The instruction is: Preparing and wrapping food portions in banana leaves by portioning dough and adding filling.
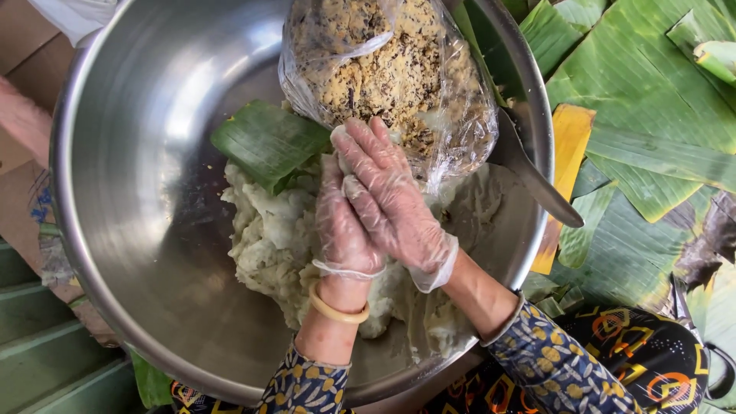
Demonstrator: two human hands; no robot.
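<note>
**Gloved hands pressing dough over a steel bowl**

Clear plastic gloves are covering both hands. The right hand's fingers [366, 157] are lying flat over the left hand [343, 222], and together they are closing on a small lump of pale dough [340, 142], only its edge showing. Below them a larger dough mass [268, 230] is sitting in the steel bowl [138, 192], beside a banana-leaf piece [268, 142] and a plastic bag of crumbly filling [391, 69]. Banana leaves [644, 115] are lying outside the bowl, off to the right.
</note>
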